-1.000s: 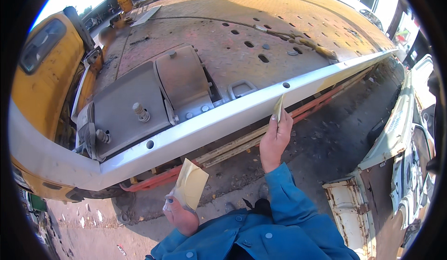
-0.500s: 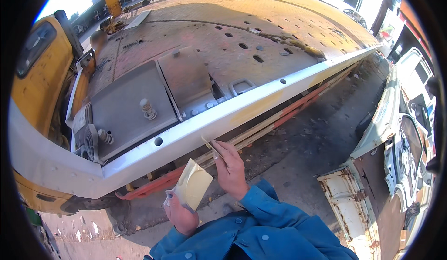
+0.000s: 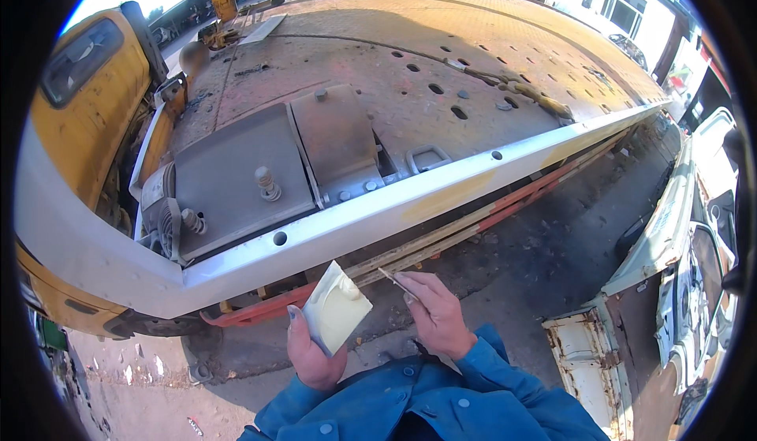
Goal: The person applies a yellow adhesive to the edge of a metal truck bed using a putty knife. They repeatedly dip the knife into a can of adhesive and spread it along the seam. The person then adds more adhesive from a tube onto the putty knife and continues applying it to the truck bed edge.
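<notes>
Item 1: my left hand (image 3: 317, 358), bare, clamped on a pale cream board (image 3: 339, 319); thumb at the board's left edge, grey smudge on its tip, the other fingers largely hidden by the board.
Item 2: the board, tilted, rising above my left fingers; a paste-like cream lump (image 3: 344, 288) on its upper part.
Item 3: my right hand (image 3: 438, 319), bare, fingers together and clamped on a thin flat tool (image 3: 397, 282), seen nearly edge-on. The tool points up and left from these fingers, near the board but apart from it.
Item 4: white rail (image 3: 347, 229), beyond the fingers of both hands, touched by neither; round holes along its top, a yellowish patch (image 3: 449, 198) on its side face, beyond my right fingers.
Item 5: red bar (image 3: 272, 304), under the rail, left of my left fingers.
Item 6: grey cover plate (image 3: 236, 169), well beyond my left fingers, a spring-fitted bolt (image 3: 266, 182) standing on it.
Item 7: yellow cab (image 3: 95, 137), far left of my left fingers.
Item 8: rusty white panel (image 3: 583, 354), well to the right of my right fingers.
</notes>
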A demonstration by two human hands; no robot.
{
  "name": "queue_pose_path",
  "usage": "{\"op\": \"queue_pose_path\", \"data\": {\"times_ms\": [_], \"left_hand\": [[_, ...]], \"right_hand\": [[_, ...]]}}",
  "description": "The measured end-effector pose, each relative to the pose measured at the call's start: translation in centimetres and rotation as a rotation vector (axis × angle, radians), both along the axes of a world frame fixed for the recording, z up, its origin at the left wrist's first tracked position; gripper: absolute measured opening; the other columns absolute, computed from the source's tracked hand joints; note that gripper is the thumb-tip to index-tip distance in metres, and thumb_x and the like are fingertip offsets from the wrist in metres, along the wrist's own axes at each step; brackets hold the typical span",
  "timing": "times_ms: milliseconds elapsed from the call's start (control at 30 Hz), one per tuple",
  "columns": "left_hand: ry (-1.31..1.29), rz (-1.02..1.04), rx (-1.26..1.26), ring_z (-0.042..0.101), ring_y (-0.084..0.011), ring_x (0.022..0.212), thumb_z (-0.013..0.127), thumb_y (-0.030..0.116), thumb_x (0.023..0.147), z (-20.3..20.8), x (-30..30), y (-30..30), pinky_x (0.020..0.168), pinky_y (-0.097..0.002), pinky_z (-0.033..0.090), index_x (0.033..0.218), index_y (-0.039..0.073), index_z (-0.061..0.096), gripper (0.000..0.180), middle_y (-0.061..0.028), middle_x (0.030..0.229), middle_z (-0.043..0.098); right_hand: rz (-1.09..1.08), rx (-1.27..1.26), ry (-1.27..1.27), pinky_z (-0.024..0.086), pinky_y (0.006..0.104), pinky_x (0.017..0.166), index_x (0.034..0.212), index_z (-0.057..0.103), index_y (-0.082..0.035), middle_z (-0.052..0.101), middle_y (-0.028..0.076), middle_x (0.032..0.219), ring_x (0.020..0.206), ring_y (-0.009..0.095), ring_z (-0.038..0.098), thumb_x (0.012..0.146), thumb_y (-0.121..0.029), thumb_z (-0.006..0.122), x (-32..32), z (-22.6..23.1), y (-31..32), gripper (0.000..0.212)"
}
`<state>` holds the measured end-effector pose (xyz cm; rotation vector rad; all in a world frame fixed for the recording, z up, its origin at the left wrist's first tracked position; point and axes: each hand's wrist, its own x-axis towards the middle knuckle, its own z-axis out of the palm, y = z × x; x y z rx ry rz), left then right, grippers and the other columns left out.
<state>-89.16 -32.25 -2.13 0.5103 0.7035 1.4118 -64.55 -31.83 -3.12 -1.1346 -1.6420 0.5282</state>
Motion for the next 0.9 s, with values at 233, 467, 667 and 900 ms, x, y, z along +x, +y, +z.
{"op": "queue_pose_path", "data": {"times_ms": [233,467,667,900], "left_hand": [[0.055,0.056,-0.128,0.071,-0.0338,0.138,0.04,0.061,0.123,0.0,1.1,-0.6,0.119,-0.051,0.054,0.16,0.0,0.058,0.074,-0.0164,0.152,0.072],[0.072,0.05,-0.065,0.069,-0.0366,0.141,0.038,0.058,0.124,-1.2,-1.5,-1.2,0.123,-0.0514,0.051,0.159,-0.005,0.058,0.075,-0.0196,0.154,0.07],[0.046,0.01,-0.087,0.071,-0.0373,0.139,0.039,0.057,0.124,-1.5,-5.4,-0.7,0.122,-0.0514,0.053,0.156,-0.007,0.059,0.075,-0.0215,0.153,0.071],[0.057,-0.086,-0.016,0.077,-0.0387,0.128,0.044,0.048,0.124,-0.1,-11.7,0.1,0.113,-0.0519,0.061,0.15,-0.013,0.06,0.068,-0.0264,0.144,0.074]], "right_hand": [[-0.786,0.2,0.202,0.053,0.042,0.112,0.156,0.065,0.004,0.067,0.02,0.145,0.132,0.033,0.068,0.121,-0.01,0.056,11.9,-2.7,10.1,0.039],[-0.774,0.139,0.19,0.051,0.0448,0.116,0.163,0.06,0.004,0.059,0.024,0.153,0.139,0.037,0.061,0.121,-0.014,0.056,4.4,-2.9,11.3,0.046],[-0.681,0.19,0.076,0.051,0.044,0.115,0.165,0.058,0.004,0.058,0.024,0.154,0.137,0.038,0.059,0.111,-0.003,0.07,-4.3,-2.9,9.5,0.056],[-0.532,0.152,0.058,0.052,0.0412,0.116,0.157,0.066,0.004,0.067,0.022,0.15,0.132,0.037,0.065,0.107,0.002,0.07,-14.2,-2.9,5.7,0.05]]}}
